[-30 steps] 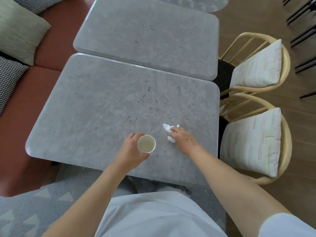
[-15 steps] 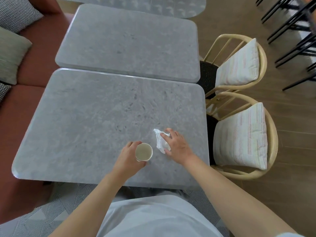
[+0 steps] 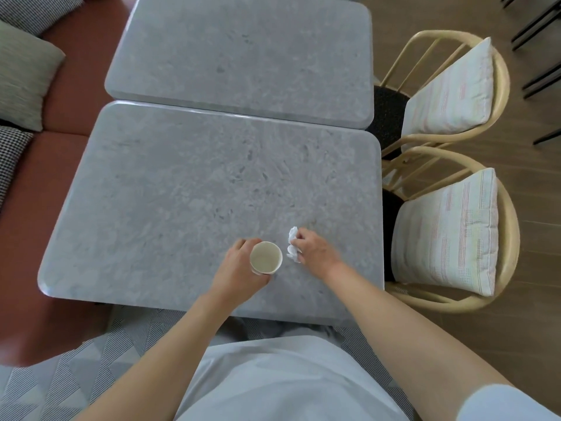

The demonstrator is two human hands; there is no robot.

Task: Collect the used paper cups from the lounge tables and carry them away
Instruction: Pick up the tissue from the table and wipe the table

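Note:
A white paper cup (image 3: 266,257) stands upright near the front edge of the near grey stone table (image 3: 170,189). My left hand (image 3: 239,270) is wrapped around the cup from its left side. Just right of the cup, my right hand (image 3: 315,249) pinches a crumpled white tissue (image 3: 293,247) against the tabletop. The cup's inside looks pale and empty from above.
A second grey table (image 3: 243,56) butts against the far side. Two rattan chairs (image 3: 504,226) with striped cushions (image 3: 446,232) stand close on the right. A red-brown bench (image 3: 33,189) with pillows (image 3: 21,71) runs along the left. A patterned rug (image 3: 60,384) lies underfoot.
My right hand has gathered the tissue and drawn it closer to the cup. My left hand has stayed around the cup. The view has shifted a little.

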